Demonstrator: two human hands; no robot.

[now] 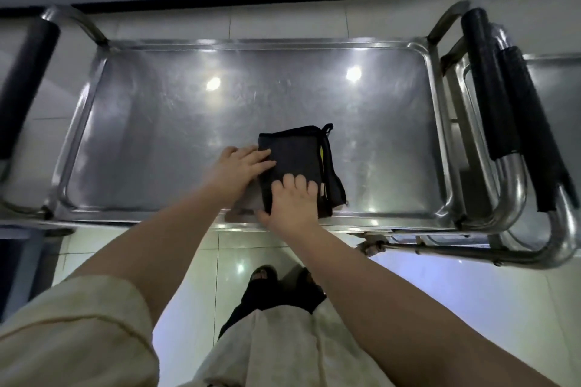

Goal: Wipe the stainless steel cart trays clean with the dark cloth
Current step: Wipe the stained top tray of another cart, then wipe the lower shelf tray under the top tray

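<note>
Cloth: the dark cloth (295,163) lies folded into a thick pad on the top tray (157,122), at the near edge, under both hands.
Left hand: the left hand (239,166) lies flat, fingers stretched together, fingertips pressing on the cloth's left edge; nothing is gripped.
Right hand: the right hand (290,201) rests palm down on the near part of the cloth, fingers bent over it and thumb at its near-left corner; it presses rather than clamps.
Hands together: they sit close side by side on the same cloth, not touching each other as far as I can tell.
Tray state: beyond the fingertips and out to both sides the steel shows faint streaks and smears around two bright light reflections; whether these are wiping marks or old scuffs I cannot tell.
Done so far: judging by the pad-like fold, the cloth looks ready for wiping; no part of the tray looks plainly finished.
Left to do: probably the whole top tray, from the hands outward to the far rim and both ends.
Other trays: a second cart (534,135) stands just right of the right hand, with grey steel showing past its black-wrapped handles; that too looks yet to be done.
</note>
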